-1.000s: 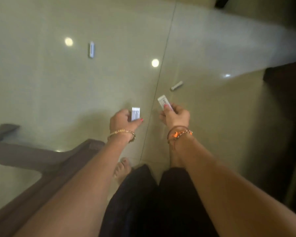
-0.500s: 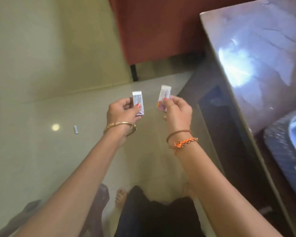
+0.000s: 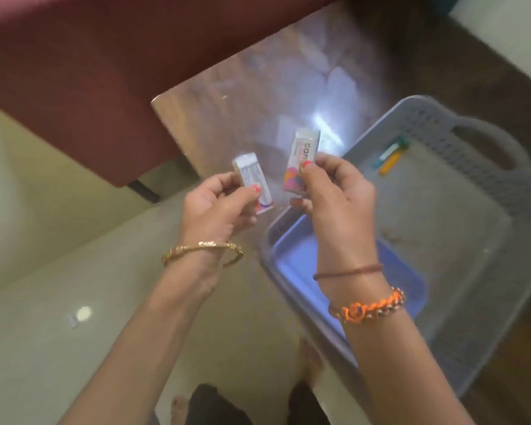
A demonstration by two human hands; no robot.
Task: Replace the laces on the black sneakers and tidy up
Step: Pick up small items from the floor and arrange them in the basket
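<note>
My left hand (image 3: 219, 204) pinches a small white eraser in a printed sleeve (image 3: 252, 176), thumb on its face. Beside it my right hand (image 3: 334, 197) pinches a second wrapped eraser (image 3: 302, 157) held upright, thumb on the coloured end. Both hands hover over the near corner of a glossy table (image 3: 242, 118), next to a grey plastic basket (image 3: 460, 210). No sneakers or laces are in view.
The basket sits on the table and holds a blue tray (image 3: 301, 265) and coloured pens (image 3: 390, 154) at its far side. A dark red sofa (image 3: 74, 72) stands behind the table. A small white object (image 3: 74, 320) lies on the tiled floor at left. My feet show below.
My view has swung up from the floor to the table and basket. Both hands kept their erasers and rose with the view; the erasers lying on the floor have dropped out of sight.
</note>
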